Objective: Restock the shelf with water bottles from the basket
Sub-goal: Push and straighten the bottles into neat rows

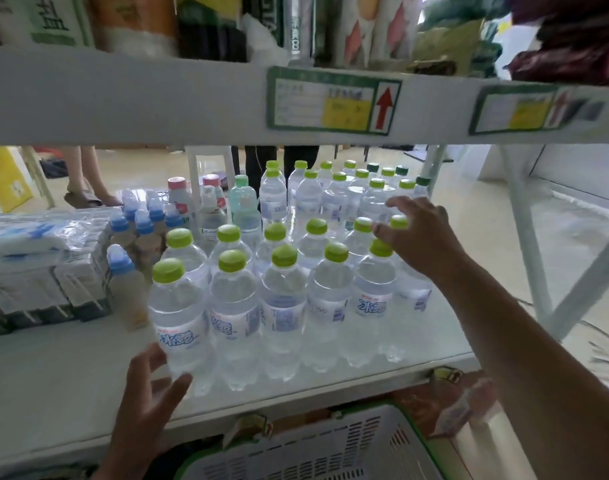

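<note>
- Wrapped packs (36, 268) were stacked at the far left of the shelf (53, 382), with blue-capped bottles (136, 223) just beside them.
- The left hand (147, 407) was raised at the shelf's front edge, fingers spread and relaxed; its fingertips were touching or nearly touching the base of the front-left bottle (178, 317) (contact could not be told for certain), and nothing was gripped.
- The water bottles (279, 271), green-capped and upright, were ranged in close rows across the middle of the shelf, more of them standing further back.
- A white basket (313, 448) with a green rim was seen below the shelf's front edge; no bottles could be made out in the part shown.
- Price tags (334, 100) were fixed to the upper shelf's front face.
- The right hand (421, 233) was stretched over the right end of the rows, fingers loosely open around two caps (398, 221) (a firm hold was not shown).
</note>
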`<state>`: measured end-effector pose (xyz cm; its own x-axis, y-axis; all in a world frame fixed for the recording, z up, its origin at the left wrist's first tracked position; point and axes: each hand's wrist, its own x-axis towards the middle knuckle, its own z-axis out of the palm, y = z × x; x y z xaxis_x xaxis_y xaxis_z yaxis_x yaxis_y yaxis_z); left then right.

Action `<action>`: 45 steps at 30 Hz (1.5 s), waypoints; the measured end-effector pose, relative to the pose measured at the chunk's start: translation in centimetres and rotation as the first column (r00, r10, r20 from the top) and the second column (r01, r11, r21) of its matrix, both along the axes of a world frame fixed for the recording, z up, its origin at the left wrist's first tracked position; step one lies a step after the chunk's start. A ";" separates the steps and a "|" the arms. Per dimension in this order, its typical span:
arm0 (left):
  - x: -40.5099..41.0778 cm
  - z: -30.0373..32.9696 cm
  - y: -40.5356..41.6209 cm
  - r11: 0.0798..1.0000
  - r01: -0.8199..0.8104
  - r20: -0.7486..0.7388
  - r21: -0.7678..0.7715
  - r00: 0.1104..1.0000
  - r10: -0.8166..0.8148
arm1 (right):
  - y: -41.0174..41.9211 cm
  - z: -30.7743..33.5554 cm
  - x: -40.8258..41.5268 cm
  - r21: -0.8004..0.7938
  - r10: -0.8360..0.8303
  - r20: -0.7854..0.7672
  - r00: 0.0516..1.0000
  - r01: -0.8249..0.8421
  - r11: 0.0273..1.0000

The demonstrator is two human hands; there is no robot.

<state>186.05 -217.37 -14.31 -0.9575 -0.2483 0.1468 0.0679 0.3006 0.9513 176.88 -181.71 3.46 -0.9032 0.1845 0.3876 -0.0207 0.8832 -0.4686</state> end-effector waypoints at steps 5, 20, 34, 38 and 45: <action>-1.1 -1.0 -4.3 0.997 0.018 0.032 0.078 0.999 -0.021 | 0.5 0.4 -0.7 0.022 -0.053 0.069 0.996 0.052 0.998; -9.5 18.9 5.6 0.519 -0.052 0.141 -0.853 0.935 0.325 | 0.7 -0.7 -2.2 0.221 -0.213 0.045 0.976 0.198 0.955; -7.5 18.1 4.6 0.196 -0.262 -0.181 -0.945 0.917 0.355 | 3.1 0.3 -0.6 0.185 -0.270 0.237 0.933 0.230 0.956; -6.9 17.6 4.1 0.138 -0.315 -0.269 -0.939 0.923 0.275 | 3.8 0.3 0.3 0.152 -0.271 0.217 0.938 0.242 0.958; -7.9 17.2 3.4 0.115 -0.318 -0.281 -0.941 0.926 0.253 | 2.6 0.4 0.7 0.178 -0.231 0.158 0.960 0.202 0.963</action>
